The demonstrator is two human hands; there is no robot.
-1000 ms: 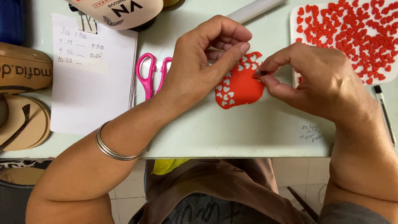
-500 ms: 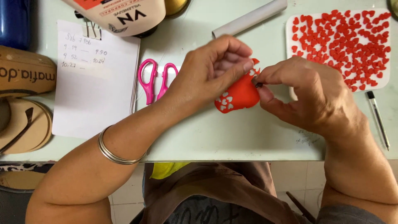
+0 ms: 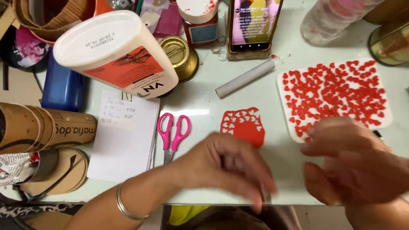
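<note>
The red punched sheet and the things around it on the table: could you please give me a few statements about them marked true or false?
1. The red punched sheet lies flat on the table, in neither hand. True.
2. The pink-handled scissors lie to the right of the red sheet. False: they lie to its left, beside the white notepad.
3. The white tray holds many small red hearts. True.
4. The left hand holds the scissors. False: it is blurred above the table edge, apart from them.
5. The grey paper tube stands upright. False: it lies on its side.
6. The right hand is near the tray's lower edge. True.
</note>
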